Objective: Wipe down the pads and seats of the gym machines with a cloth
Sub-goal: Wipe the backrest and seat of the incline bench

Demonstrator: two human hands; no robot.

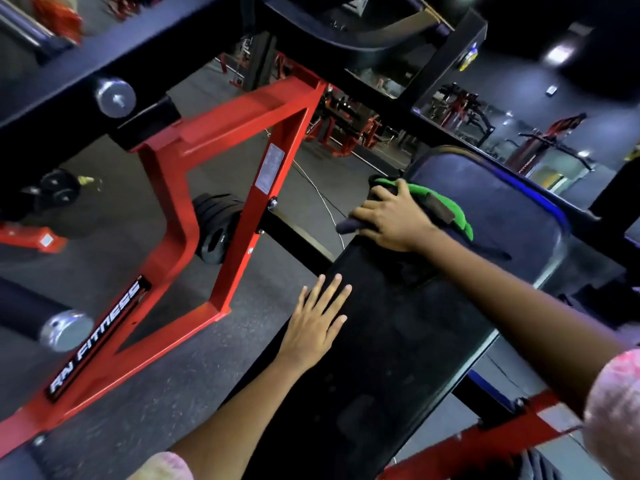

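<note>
The fingers (372,197) of the right hand (391,220) are spread and curled a little over a green and dark cloth (446,211), pressing it down onto the padding at the seam where the long black pad (398,341) meets the seat (502,209). The left hand (317,323) lies flat with its fingers (332,289) straight and slightly fanned, resting on the near left edge of the long pad and holding nothing.

The cloth sits under the right palm and bunches out past it toward the seat, so the right hand is the one doing the wiping; the left looks to be only bracing. The long pad runs from the near bottom of the view up and to the right, its long axis pointing straight at the cloth, and most of its length lies between the cloth and the person. Pulling the cloth back along that axis would likely cover it, while the seat lies just beyond the fingers.

The cloth is crumpled, bright green on its far side with a dark patch on top. The pad is matte black and dull; the seat is dark with a blue sheen along its edge. A red frame (242,168) stands to the left.
</note>
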